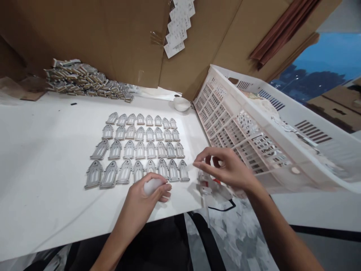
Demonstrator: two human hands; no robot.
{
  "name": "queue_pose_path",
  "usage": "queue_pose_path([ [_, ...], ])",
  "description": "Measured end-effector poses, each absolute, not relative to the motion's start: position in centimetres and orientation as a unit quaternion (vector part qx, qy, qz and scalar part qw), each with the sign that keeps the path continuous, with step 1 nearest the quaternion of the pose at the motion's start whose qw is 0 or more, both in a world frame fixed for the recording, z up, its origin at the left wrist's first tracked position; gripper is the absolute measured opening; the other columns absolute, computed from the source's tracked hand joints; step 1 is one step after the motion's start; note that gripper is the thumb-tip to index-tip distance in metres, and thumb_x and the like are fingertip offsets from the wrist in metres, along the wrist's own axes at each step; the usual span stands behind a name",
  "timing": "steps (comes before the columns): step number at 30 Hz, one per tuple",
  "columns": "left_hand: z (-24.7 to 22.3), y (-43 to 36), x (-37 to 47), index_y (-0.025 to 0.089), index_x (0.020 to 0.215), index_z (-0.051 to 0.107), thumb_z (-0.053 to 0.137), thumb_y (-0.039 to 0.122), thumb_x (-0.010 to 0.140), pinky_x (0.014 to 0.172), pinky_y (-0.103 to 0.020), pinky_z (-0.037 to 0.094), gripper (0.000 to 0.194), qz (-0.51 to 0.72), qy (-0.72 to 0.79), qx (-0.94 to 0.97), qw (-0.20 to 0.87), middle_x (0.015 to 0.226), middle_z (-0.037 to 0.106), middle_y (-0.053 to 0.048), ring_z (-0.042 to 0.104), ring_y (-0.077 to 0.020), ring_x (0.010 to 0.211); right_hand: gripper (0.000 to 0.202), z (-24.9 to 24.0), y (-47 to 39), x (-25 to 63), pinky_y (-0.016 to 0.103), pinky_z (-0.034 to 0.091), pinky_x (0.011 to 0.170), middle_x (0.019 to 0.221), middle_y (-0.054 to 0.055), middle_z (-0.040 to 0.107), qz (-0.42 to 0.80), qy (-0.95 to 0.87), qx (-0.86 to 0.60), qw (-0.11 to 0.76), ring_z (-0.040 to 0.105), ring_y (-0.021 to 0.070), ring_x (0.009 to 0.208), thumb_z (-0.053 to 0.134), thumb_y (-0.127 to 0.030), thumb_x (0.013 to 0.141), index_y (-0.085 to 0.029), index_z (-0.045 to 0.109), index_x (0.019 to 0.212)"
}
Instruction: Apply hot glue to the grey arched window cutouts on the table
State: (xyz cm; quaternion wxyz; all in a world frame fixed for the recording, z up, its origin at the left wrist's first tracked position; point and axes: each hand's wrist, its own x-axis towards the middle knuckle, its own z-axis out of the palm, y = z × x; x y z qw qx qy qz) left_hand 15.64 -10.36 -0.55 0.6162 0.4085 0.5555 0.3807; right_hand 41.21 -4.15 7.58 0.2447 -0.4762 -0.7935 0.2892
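Curled around a smooth white object (152,186) is my left hand (149,192), just in front of the nearest row of pieces. My right hand (222,165) hovers by the basket's near side, thumb and index finger brought close together; whether anything thin is between them is too small to tell. Several grey arched window-shaped pieces (129,149) lie in four rows on the white table. Below my right hand, at the table's edge, a device with white and red parts (205,184) is partly hidden.
A white plastic basket (270,139) holding pieces stands at the right. Similar pieces form a heap (84,79) at the back left. A small white bowl (181,104) sits near the cardboard wall (126,37), where paper labels (179,28) hang.
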Motion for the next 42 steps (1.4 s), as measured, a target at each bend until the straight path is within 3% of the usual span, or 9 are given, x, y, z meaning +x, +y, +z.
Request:
queue_pose_path([
  [5,-0.1,-10.3,14.2,0.02,0.119,0.067,0.086,0.057,0.08,0.082,-0.036,0.068,0.057,0.365,0.566,0.392,0.627,0.08,0.081,-0.004,0.082,-0.0263,0.079,0.024,8.0,-1.6,41.8,0.026,0.046,0.062,0.088,0.003,0.079,0.282,-0.8,-0.5,0.177,0.065,0.0136,0.067,0.071,-0.042,0.098,-0.021,0.081,0.092],
  [10,-0.2,-10.3,13.2,0.02,0.131,0.063,0.075,0.061,0.09,0.096,-0.041,0.064,0.059,0.387,0.531,0.381,0.651,0.107,0.082,-0.009,0.082,-0.0288,0.098,0.023,7.3,-0.4,40.7,0.027,0.049,0.068,0.092,0.004,0.08,0.307,-0.8,-0.501,0.123,0.068,0.0156,0.073,0.069,-0.04,0.098,-0.021,0.08,0.093],
  [15,-1.1,-10.8,13.0,0.021,0.133,0.062,0.07,0.06,0.094,0.1,-0.044,0.062,0.055,0.403,0.53,0.394,0.634,0.113,0.08,-0.01,0.081,-0.0301,0.1,0.017,7.2,-0.4,40.2,0.029,0.047,0.067,0.087,0.003,0.079,0.28,-0.801,-0.525,0.068,0.068,0.0168,0.071,0.068,-0.034,0.094,-0.021,0.078,0.089],
  [27,-1.3,-11.0,13.4,0.024,0.135,0.06,0.065,0.061,0.098,0.098,-0.04,0.062,0.053,0.395,0.541,0.412,0.618,0.114,0.079,-0.007,0.081,-0.0272,0.099,0.008,6.8,-1.4,39.0,0.027,0.035,0.061,0.081,0.0,0.078,0.17,-0.815,-0.553,0.032,0.066,0.0159,0.068,0.07,-0.027,0.087,-0.024,0.077,0.086],
  [31,-1.5,-11.1,13.3,0.023,0.134,0.061,0.065,0.061,0.098,0.098,-0.041,0.062,0.052,0.401,0.535,0.412,0.619,0.113,0.08,-0.007,0.081,-0.0276,0.098,0.008,7.7,-1.4,38.9,0.028,0.038,0.063,0.082,0.0,0.078,0.163,-0.814,-0.555,0.039,0.065,0.0157,0.067,0.07,-0.027,0.088,-0.024,0.077,0.085],
  [36,-1.6,-11.1,13.5,0.023,0.134,0.061,0.066,0.062,0.097,0.098,-0.041,0.064,0.054,0.405,0.531,0.418,0.616,0.117,0.08,-0.009,0.081,-0.0273,0.098,0.012,7.9,-1.1,38.5,0.028,0.042,0.066,0.089,0.0,0.08,0.225,-0.815,-0.531,0.055,0.067,0.0153,0.069,0.069,-0.031,0.093,-0.024,0.078,0.087],
  [42,-1.3,-10.9,13.8,0.022,0.135,0.067,0.068,0.061,0.096,0.101,-0.042,0.064,0.056,0.407,0.514,0.428,0.622,0.128,0.079,-0.011,0.08,-0.0274,0.106,0.016,6.3,0.0,37.9,0.029,0.043,0.067,0.098,0.003,0.08,0.311,-0.818,-0.483,0.014,0.068,0.0157,0.075,0.066,-0.032,0.098,-0.022,0.078,0.094],
])
